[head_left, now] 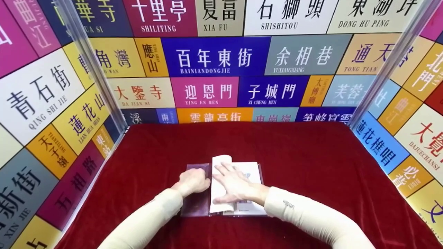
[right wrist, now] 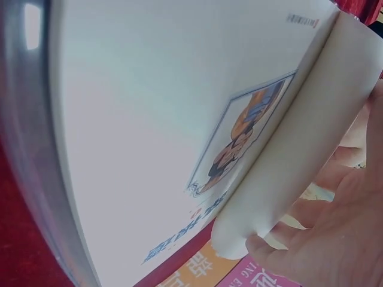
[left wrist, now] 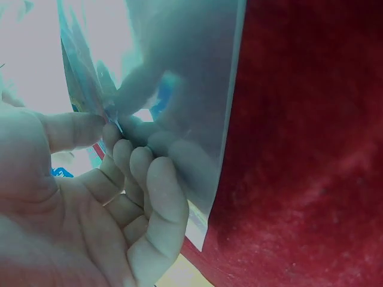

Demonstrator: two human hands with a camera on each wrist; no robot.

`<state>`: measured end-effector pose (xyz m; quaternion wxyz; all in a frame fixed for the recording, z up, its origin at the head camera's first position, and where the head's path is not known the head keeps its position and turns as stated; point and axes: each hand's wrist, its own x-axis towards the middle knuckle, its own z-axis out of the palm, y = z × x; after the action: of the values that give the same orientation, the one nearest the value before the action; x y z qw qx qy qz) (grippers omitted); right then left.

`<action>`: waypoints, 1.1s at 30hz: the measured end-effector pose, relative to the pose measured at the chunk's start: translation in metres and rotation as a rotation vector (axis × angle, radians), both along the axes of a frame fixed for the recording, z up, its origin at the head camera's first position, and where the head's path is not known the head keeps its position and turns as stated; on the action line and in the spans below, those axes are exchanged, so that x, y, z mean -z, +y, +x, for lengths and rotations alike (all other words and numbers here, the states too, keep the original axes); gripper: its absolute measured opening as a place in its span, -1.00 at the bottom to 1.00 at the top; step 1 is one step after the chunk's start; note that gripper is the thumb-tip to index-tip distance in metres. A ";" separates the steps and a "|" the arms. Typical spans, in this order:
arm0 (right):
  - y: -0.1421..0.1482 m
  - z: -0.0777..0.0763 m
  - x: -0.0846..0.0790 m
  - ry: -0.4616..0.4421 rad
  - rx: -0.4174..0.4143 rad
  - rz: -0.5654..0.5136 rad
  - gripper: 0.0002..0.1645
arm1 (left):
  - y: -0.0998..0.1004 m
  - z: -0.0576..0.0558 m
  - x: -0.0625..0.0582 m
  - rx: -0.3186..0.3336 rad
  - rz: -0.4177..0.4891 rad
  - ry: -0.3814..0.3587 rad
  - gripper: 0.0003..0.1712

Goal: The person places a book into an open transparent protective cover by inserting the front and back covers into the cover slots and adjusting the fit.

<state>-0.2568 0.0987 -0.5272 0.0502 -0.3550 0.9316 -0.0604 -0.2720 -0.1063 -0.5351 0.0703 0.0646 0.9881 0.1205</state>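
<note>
A book (head_left: 254,169) lies opened on the red cloth, with a dark purplish, glossy cover (head_left: 195,205) spread to its left. My left hand (head_left: 193,180) is over that cover by the spine, its thumb and forefinger pinching the clear plastic cover (left wrist: 197,78) in the left wrist view. Spread fingers of my right hand (head_left: 235,185) rest on a white leaf (head_left: 219,205) that stands bent up along the spine. The right wrist view shows this curled leaf (right wrist: 293,143) beside a white page (right wrist: 137,131) with a small framed picture (right wrist: 245,131) and blue lettering.
Red velvet cloth (head_left: 304,148) covers the table around the book. Behind and at both sides stand panels (head_left: 214,57) printed with coloured place-name signs. Clear upright corner posts (head_left: 100,76) join the panels.
</note>
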 end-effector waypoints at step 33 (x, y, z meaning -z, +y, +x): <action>-0.006 -0.002 0.004 0.116 -0.170 0.064 -0.05 | 0.002 -0.008 0.002 0.015 -0.026 -0.002 -0.64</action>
<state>-0.2584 0.0929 -0.5315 0.0125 -0.4340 0.9008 -0.0055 -0.2799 -0.1039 -0.5368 0.0731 0.0709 0.9890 0.1069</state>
